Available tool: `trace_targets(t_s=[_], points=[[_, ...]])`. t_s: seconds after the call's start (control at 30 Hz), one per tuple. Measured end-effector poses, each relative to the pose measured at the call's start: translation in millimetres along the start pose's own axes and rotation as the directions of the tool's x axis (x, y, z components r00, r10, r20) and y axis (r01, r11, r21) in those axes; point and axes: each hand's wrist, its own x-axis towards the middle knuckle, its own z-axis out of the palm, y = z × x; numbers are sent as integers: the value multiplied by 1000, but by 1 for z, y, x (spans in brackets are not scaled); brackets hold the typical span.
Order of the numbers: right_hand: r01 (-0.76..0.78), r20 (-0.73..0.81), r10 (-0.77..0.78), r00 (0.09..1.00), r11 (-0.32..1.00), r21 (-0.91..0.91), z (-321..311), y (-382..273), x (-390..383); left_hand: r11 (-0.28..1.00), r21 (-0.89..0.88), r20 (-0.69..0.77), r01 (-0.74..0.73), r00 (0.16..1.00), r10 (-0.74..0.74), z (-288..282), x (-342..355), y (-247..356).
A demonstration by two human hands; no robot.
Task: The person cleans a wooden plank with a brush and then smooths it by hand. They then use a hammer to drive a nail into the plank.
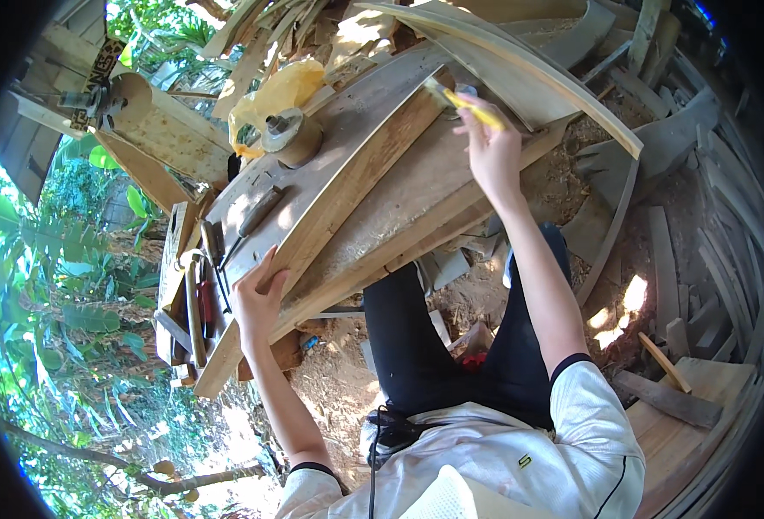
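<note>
Wht mesh [441, 500], bench [425, 192] w/ plank [356, 184], foliage [79, 259]

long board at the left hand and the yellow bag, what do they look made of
The long board looks like bare wood, matt and brown, going by its streaky grain. The yellow bag is probably thin plastic film: it looks crumpled and somewhat translucent.

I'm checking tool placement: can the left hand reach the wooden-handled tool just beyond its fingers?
Probably yes: the wooden-handled tool lies uncovered on the bench just beyond the left hand, with nothing visible between them, though the hand may first have to come off the plank.
</note>
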Motion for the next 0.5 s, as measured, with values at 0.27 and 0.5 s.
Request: trace_targets(t_s=[0.27,0.5], points=[[-57,37,60,997,995,-86,3,-1,8,997,-41,26,63,998,-62,0,1,-2],[-34,-29,37,999,995,89,5,-7,-10,999,-10,17,53,998,-53,1,-1,8]])
